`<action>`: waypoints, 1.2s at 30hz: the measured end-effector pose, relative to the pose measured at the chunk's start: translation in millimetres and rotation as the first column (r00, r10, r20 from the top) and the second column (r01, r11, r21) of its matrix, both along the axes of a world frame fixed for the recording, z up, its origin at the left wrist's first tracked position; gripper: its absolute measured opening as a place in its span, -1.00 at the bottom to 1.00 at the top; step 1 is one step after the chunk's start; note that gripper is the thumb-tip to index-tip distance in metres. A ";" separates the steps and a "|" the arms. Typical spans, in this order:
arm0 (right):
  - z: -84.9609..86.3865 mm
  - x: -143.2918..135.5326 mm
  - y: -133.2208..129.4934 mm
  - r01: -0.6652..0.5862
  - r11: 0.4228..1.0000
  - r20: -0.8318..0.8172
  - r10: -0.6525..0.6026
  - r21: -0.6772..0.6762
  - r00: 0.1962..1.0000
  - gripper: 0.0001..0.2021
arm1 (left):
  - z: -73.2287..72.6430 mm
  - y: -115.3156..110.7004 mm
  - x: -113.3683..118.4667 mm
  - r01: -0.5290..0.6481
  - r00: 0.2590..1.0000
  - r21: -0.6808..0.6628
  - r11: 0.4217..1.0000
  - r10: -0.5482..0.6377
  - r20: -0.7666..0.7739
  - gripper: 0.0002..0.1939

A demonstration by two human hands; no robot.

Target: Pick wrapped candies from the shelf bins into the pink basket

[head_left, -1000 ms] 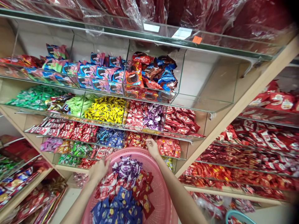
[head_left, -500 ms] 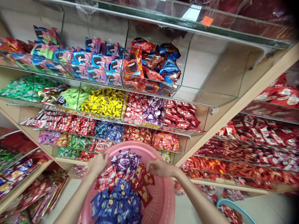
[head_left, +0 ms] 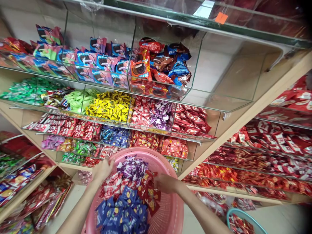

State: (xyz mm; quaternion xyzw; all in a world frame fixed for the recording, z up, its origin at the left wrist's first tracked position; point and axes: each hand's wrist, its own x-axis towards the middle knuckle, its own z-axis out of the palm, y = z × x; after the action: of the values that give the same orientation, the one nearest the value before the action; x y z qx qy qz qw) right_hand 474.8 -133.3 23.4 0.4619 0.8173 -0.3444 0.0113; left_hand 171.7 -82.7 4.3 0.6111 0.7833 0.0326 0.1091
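Note:
A pink plastic basket (head_left: 168, 214) stands in front of me with sorted wrapped candies inside. My left hand (head_left: 103, 170) is closed around its upper left rim. Inside the right part, my right hand (head_left: 167, 182) has its fingers curled against the red candy packets (head_left: 152, 196); the fingertips are partly hidden, and a red packet appears pinched there. Dark blue candy packets (head_left: 124, 213) fill the front of the basket. Behind them lie red-and-white twisted candies (head_left: 113, 185) on the left and purple-and-white candies (head_left: 131, 169) at the back.
Ahead rises a wooden shelf with glass-fronted bins, holding yellow candies (head_left: 109, 105), green candies (head_left: 29, 91) and cookie packs (head_left: 85, 60). More red sweets (head_left: 265, 136) fill shelves at right. A teal basket (head_left: 246, 214) sits on the floor at lower right.
My right hand has shifted slightly lower against the red packets, its fingertips now less visible. My left hand stays on the rim. The view has moved slightly.

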 end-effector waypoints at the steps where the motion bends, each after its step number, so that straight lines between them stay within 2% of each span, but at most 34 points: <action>1: -0.8 -1.5 -3.1 0.013 1.000 0.043 -0.015 0.025 0.999 -0.78 | 0.0 0.0 0.1 -0.003 1.000 -0.001 1.000 0.003 -0.002 -0.43; 4: 1.9 -7.9 -9.3 0.055 0.994 0.182 -0.072 0.099 0.981 -0.83 | -0.4 0.1 0.4 -0.007 1.000 -0.004 1.000 0.007 0.000 -0.41; 7: 15.5 -14.8 -2.1 0.052 0.983 0.252 -0.097 0.178 0.963 -0.83 | -1.0 -0.2 0.6 -0.004 1.000 -0.007 1.000 0.004 0.008 -0.40; 9: 28.8 -19.5 12.9 0.109 0.957 0.219 -0.171 0.271 0.961 -0.81 | -1.1 -0.6 0.7 -0.007 1.000 -0.008 1.000 0.007 0.006 -0.41; 11: 41.3 -24.8 34.8 0.219 0.906 0.164 -0.293 0.362 0.942 -0.79 | -1.2 -1.0 0.6 -0.008 1.000 -0.001 1.000 0.008 -0.001 -0.41; 14: 51.1 -33.7 73.4 0.376 0.830 0.116 -0.457 0.413 0.882 -0.71 | -1.8 -1.1 -0.1 0.001 1.000 0.006 1.000 -0.001 -0.001 -0.41; 16: 49.8 -38.7 98.1 0.457 0.782 0.108 -0.544 0.424 0.832 -0.66 | -2.4 -0.9 -0.9 0.006 1.000 0.009 1.000 -0.006 0.006 -0.41; 19: 39.2 -41.9 127.2 0.559 0.721 0.115 -0.649 0.410 0.752 -0.63 | -3.6 -0.3 -2.1 0.008 1.000 0.020 1.000 -0.008 0.011 -0.40; 22: 25.8 -39.3 143.3 0.607 0.705 0.136 -0.686 0.366 0.715 -0.70 | -3.9 -0.1 -2.9 0.004 1.000 0.018 1.000 -0.004 0.009 -0.40; 28: 11.2 -32.5 141.6 0.628 0.685 0.095 -0.701 0.369 0.707 -0.70 | -3.1 0.0 -3.5 0.007 1.000 0.013 1.000 -0.007 0.016 -0.39; 32: 10.7 -30.1 137.3 0.621 0.678 0.040 -0.688 0.393 0.725 -0.65 | -5.0 1.0 -3.8 -0.003 1.000 0.003 1.000 0.003 0.018 -0.38; 36: 12.0 -29.8 143.2 0.639 0.685 0.021 -0.688 0.351 0.726 -0.65 | -6.1 1.4 -4.7 0.007 1.000 0.003 1.000 -0.007 0.019 -0.38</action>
State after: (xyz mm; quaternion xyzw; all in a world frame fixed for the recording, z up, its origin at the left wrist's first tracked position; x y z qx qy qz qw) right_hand 445.0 9.9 35.3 0.7467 0.6349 -0.1518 -0.1275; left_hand 167.0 -81.3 -1.9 0.6138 0.7800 0.0391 0.1157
